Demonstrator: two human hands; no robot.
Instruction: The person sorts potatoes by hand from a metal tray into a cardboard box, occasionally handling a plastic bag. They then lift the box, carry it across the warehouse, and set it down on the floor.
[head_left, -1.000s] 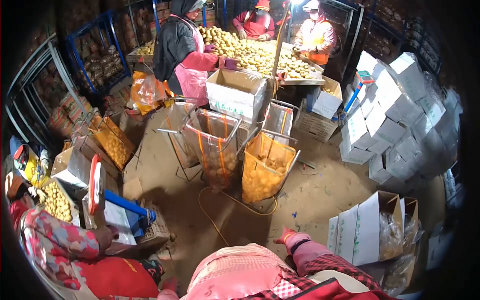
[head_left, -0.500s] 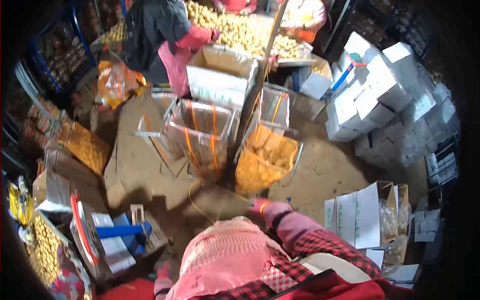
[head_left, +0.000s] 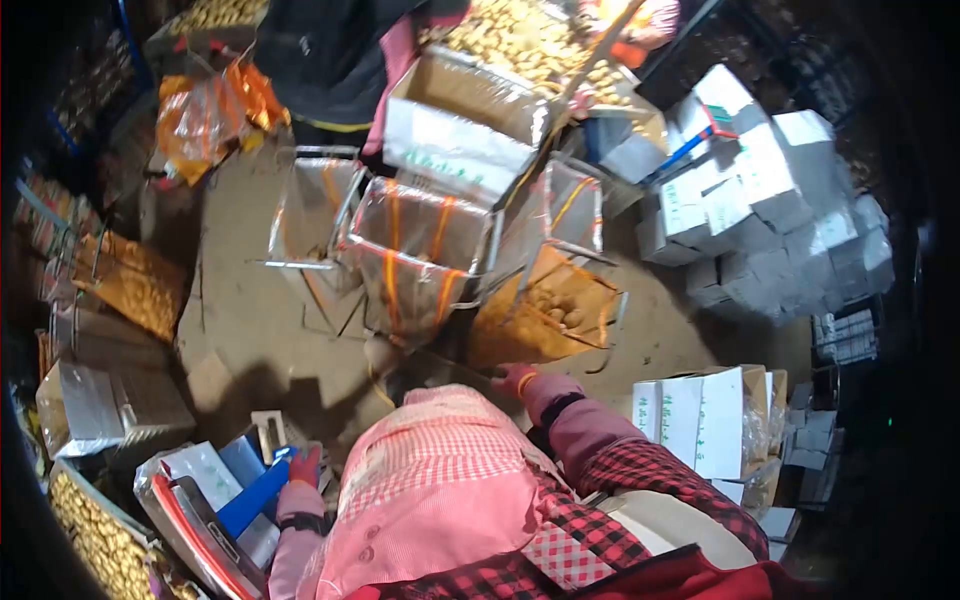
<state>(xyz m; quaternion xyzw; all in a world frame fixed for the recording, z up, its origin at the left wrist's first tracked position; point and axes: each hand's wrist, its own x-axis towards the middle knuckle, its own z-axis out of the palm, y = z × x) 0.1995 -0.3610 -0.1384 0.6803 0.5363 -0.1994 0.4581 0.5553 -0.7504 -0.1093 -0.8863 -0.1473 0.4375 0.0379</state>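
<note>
My left hand (head_left: pixel 304 466), in a reddish glove, is at the far end of a blue bar (head_left: pixel 256 497). Its fingers are too small and blurred to show whether they grip it. The bar rises beside a red-edged panel (head_left: pixel 200 535). My right hand (head_left: pixel 516 379), also in a reddish glove, is just below an orange mesh bag (head_left: pixel 515 335) held open on a metal frame, with potatoes (head_left: pixel 555 308) inside. Whether this hand holds the bag or a thin cord near it cannot be made out. My pink checked apron (head_left: pixel 430 450) lies between both arms.
Metal frames with clear bags (head_left: pixel 415 265) stand ahead. Behind them are an open carton (head_left: pixel 455 145) and a table heaped with potatoes (head_left: pixel 510 40), where a person in dark clothing (head_left: pixel 325 60) stands. White cartons (head_left: pixel 770 180) are stacked right; flattened-looking cartons (head_left: pixel 690 425) stand nearer.
My left hand has moved forward to the blue bar. My right hand has shifted slightly up beside the orange bag. The view has tilted and shifted, and the person in dark clothing has moved.
</note>
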